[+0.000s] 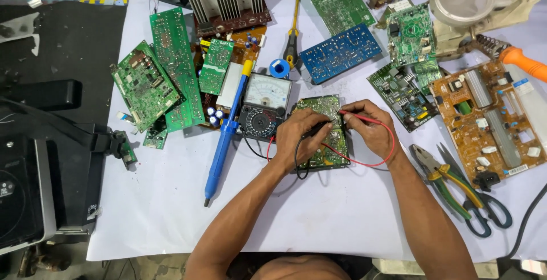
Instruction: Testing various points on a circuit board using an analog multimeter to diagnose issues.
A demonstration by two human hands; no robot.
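We are logging a green circuit board (326,137) lying flat near the middle of the white-covered table (171,200), solder side up, with both hands working on it. The left hand (299,135) is resting on the board's left half, its grip closing narrowly round a black probe (320,127) whose lead is looping down over the board's near edge. The right hand (370,126) is lying on the board's right edge, its grip pinching a red probe (356,115) that is pointing left across the top of the board; the red lead (387,149) is curving round the wrist. Just beside the board's left corner, an analogue multimeter (263,106) is sitting with its dial facing up. A blue desoldering pump (222,143) is lying left of the meter. We are also noting a blue board (340,52) beyond the work, an orange-brown board (490,120) at right, and green-handled pliers (444,180) near the right forearm.
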